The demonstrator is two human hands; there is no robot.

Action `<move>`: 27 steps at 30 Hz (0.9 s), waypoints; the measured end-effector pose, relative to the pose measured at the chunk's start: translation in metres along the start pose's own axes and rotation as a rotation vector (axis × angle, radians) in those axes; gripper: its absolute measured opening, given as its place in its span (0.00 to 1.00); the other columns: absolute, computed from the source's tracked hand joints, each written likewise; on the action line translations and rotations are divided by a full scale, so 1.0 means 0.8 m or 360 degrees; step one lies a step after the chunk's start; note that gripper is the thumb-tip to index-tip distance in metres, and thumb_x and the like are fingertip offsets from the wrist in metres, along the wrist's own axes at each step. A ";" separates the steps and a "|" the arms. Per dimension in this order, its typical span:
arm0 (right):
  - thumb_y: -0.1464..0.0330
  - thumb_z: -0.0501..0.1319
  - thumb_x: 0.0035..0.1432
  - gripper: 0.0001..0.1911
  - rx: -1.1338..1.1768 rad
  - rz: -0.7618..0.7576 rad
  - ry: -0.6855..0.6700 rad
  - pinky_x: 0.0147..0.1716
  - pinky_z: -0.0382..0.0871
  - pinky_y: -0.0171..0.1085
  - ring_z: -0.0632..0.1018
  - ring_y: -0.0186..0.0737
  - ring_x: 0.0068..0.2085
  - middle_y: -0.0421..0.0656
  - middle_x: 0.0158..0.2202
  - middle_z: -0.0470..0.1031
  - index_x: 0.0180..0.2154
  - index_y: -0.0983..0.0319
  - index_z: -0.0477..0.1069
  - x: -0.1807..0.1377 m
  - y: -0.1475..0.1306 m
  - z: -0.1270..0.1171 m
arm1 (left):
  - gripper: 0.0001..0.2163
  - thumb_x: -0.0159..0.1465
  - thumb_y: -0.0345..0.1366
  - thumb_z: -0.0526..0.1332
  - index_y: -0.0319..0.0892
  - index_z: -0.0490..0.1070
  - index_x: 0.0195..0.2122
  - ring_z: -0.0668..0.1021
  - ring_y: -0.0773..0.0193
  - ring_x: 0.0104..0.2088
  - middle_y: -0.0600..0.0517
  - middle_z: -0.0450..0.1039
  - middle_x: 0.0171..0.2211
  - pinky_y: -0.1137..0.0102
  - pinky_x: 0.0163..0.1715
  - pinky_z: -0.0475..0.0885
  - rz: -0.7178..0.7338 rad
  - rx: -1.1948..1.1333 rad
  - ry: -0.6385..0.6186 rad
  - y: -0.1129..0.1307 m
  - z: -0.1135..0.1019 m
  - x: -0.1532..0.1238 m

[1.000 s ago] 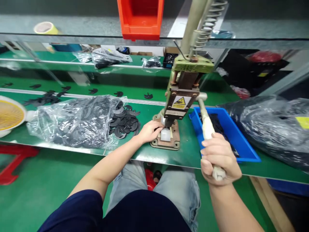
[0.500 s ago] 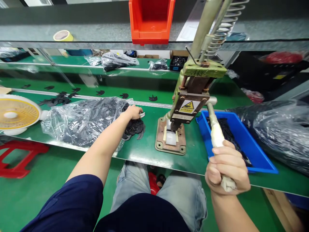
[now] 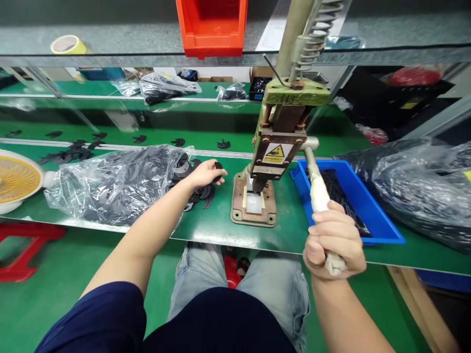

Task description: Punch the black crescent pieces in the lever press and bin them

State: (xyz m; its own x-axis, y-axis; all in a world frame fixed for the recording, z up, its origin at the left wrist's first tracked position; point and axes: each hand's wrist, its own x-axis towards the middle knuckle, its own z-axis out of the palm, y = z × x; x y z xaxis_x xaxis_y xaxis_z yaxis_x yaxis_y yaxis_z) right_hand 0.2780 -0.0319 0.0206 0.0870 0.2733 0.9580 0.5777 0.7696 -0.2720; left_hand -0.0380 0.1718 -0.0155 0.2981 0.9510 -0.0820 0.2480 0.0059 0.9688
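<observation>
My left hand point(image 3: 205, 174) is closed on a small black curved piece point(image 3: 218, 167), just above a loose pile of black curved pieces point(image 3: 200, 194). This pile spills from the mouth of a clear plastic bag point(image 3: 114, 186) full of them. My right hand point(image 3: 336, 239) wraps round the tape-covered lever point(image 3: 318, 192) of a green hand press point(image 3: 294, 94). Below the raised press head, a pale block point(image 3: 253, 203) sits on the metal base point(image 3: 241, 215). Between the press and my left hand lies a strip of green table.
A blue bin point(image 3: 384, 223) of dark parts stands right of the press, beside a large plastic bag point(image 3: 415, 186). To the left is a yellow-and-white fan point(image 3: 18, 179). Single black pieces point(image 3: 222, 144) lie in a row along the back. An orange bin point(image 3: 213, 44) hangs above.
My left hand has lifted off the pile and shifted right, toward the press, with a black piece in its fingers. My right hand stays on the lever. The whole view has shifted slightly.
</observation>
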 end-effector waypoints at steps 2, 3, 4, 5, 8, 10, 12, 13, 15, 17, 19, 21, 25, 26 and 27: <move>0.62 0.63 0.60 0.06 -0.0003 0.0011 -0.0016 0.50 0.79 0.69 0.81 0.48 0.34 0.37 0.26 0.73 0.31 0.52 0.68 0.001 -0.001 0.000 | 0.20 0.58 0.47 0.74 0.42 0.65 0.32 0.73 0.69 0.22 0.53 0.72 0.26 0.73 0.22 0.65 -0.0094 -0.0305 -0.0029 -0.002 0.029 -0.016; 0.62 0.63 0.60 0.06 -0.0005 0.0018 -0.0023 0.50 0.79 0.69 0.81 0.48 0.34 0.37 0.27 0.73 0.31 0.52 0.68 0.001 -0.002 0.000 | 0.22 0.57 0.48 0.76 0.42 0.64 0.30 0.70 0.71 0.21 0.55 0.69 0.23 0.75 0.20 0.62 -0.0128 -0.0417 -0.0045 -0.003 0.042 -0.023; 0.62 0.62 0.60 0.06 -0.0004 0.0026 -0.0030 0.51 0.79 0.69 0.81 0.48 0.34 0.37 0.27 0.73 0.31 0.52 0.68 0.001 -0.002 0.000 | 0.24 0.55 0.48 0.78 0.42 0.63 0.29 0.69 0.73 0.20 0.57 0.67 0.22 0.76 0.20 0.60 -0.0163 -0.0515 -0.0065 -0.004 0.053 -0.030; 0.62 0.62 0.61 0.05 0.0002 0.0029 -0.0036 0.51 0.79 0.69 0.81 0.48 0.35 0.37 0.27 0.73 0.32 0.52 0.68 0.001 -0.003 -0.001 | 0.25 0.54 0.48 0.79 0.42 0.63 0.29 0.69 0.74 0.20 0.58 0.66 0.22 0.76 0.20 0.61 -0.0195 -0.0607 -0.0094 -0.005 0.063 -0.034; 0.62 0.62 0.61 0.06 0.0021 0.0043 -0.0040 0.53 0.78 0.69 0.81 0.47 0.36 0.37 0.28 0.74 0.32 0.52 0.68 0.001 -0.004 -0.001 | 0.23 0.52 0.46 0.81 0.40 0.68 0.31 0.75 0.72 0.25 0.54 0.73 0.26 0.76 0.27 0.70 -0.0240 -0.0765 -0.0142 -0.006 0.086 -0.041; 0.61 0.62 0.62 0.05 0.0018 0.0049 -0.0045 0.54 0.77 0.69 0.81 0.46 0.37 0.37 0.28 0.73 0.33 0.52 0.68 0.000 -0.005 0.000 | 0.22 0.50 0.41 0.82 0.38 0.70 0.33 0.77 0.71 0.26 0.53 0.75 0.28 0.75 0.29 0.72 -0.0254 -0.0735 -0.0056 -0.007 0.097 -0.041; 0.61 0.62 0.62 0.05 0.0002 0.0050 -0.0045 0.54 0.78 0.70 0.81 0.46 0.37 0.37 0.28 0.73 0.33 0.51 0.69 -0.001 -0.005 0.000 | 0.22 0.50 0.36 0.82 0.38 0.70 0.35 0.77 0.71 0.24 0.54 0.76 0.27 0.75 0.28 0.74 -0.0284 -0.0686 0.0037 -0.007 0.106 -0.037; 0.61 0.62 0.62 0.04 -0.0002 0.0049 -0.0046 0.53 0.78 0.70 0.81 0.47 0.37 0.37 0.28 0.73 0.34 0.50 0.69 -0.001 -0.005 0.000 | 0.21 0.51 0.34 0.82 0.38 0.70 0.36 0.78 0.71 0.24 0.54 0.77 0.27 0.74 0.28 0.75 -0.0301 -0.0680 0.0047 -0.006 0.110 -0.035; 0.61 0.62 0.62 0.04 0.0006 0.0048 -0.0044 0.53 0.78 0.70 0.81 0.47 0.37 0.37 0.28 0.73 0.34 0.51 0.70 -0.001 -0.005 0.000 | 0.19 0.53 0.32 0.80 0.37 0.71 0.36 0.80 0.70 0.25 0.52 0.78 0.28 0.73 0.30 0.77 -0.0328 -0.0684 0.0013 -0.003 0.117 -0.031; 0.62 0.63 0.62 0.05 0.0036 0.0038 -0.0041 0.53 0.78 0.69 0.81 0.46 0.37 0.37 0.28 0.74 0.33 0.51 0.70 -0.001 -0.005 0.000 | 0.16 0.55 0.32 0.79 0.36 0.72 0.34 0.80 0.70 0.25 0.52 0.78 0.27 0.73 0.30 0.79 -0.0350 -0.0651 -0.0016 0.001 0.123 -0.027; 0.63 0.63 0.62 0.05 0.0071 0.0028 -0.0034 0.54 0.78 0.68 0.81 0.46 0.38 0.37 0.29 0.75 0.33 0.52 0.70 -0.001 -0.005 0.000 | 0.16 0.56 0.32 0.79 0.36 0.71 0.32 0.79 0.71 0.23 0.53 0.77 0.25 0.73 0.29 0.79 -0.0378 -0.0584 -0.0021 0.005 0.126 -0.023; 0.64 0.64 0.61 0.04 0.0100 0.0021 -0.0020 0.54 0.77 0.68 0.81 0.46 0.39 0.37 0.29 0.75 0.33 0.52 0.71 -0.001 -0.005 0.002 | 0.17 0.56 0.34 0.79 0.38 0.69 0.32 0.78 0.71 0.21 0.55 0.75 0.23 0.74 0.25 0.78 -0.0402 -0.0467 -0.0038 0.008 0.128 -0.020; 0.64 0.63 0.62 0.05 0.0110 -0.0002 0.0023 0.54 0.78 0.66 0.81 0.45 0.38 0.37 0.29 0.74 0.32 0.53 0.71 -0.002 -0.003 0.005 | 0.16 0.61 0.37 0.76 0.40 0.67 0.34 0.77 0.70 0.18 0.56 0.73 0.21 0.77 0.19 0.72 -0.0460 -0.0151 -0.0146 0.012 0.127 -0.013; 0.64 0.64 0.62 0.06 0.0112 -0.0021 0.0033 0.53 0.78 0.65 0.81 0.44 0.37 0.36 0.29 0.74 0.32 0.54 0.70 -0.001 -0.002 0.005 | 0.16 0.62 0.37 0.75 0.41 0.66 0.35 0.77 0.70 0.18 0.56 0.73 0.21 0.78 0.19 0.71 -0.0478 -0.0098 -0.0183 0.014 0.127 -0.010; 0.64 0.64 0.61 0.06 0.0118 -0.0042 0.0040 0.53 0.79 0.64 0.81 0.42 0.37 0.36 0.29 0.74 0.32 0.55 0.70 -0.001 -0.002 0.005 | 0.16 0.63 0.36 0.75 0.41 0.66 0.35 0.77 0.70 0.18 0.57 0.73 0.20 0.78 0.19 0.71 -0.0497 -0.0054 -0.0214 0.015 0.126 -0.007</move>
State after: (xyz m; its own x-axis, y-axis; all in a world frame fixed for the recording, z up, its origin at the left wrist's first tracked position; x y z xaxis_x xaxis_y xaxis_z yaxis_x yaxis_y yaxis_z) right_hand 0.2737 -0.0307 0.0196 0.0936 0.2385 0.9666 0.5185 0.8172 -0.2518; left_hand 0.0563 0.1351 -0.0271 0.3322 0.8523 -0.4039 0.3161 0.3029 0.8991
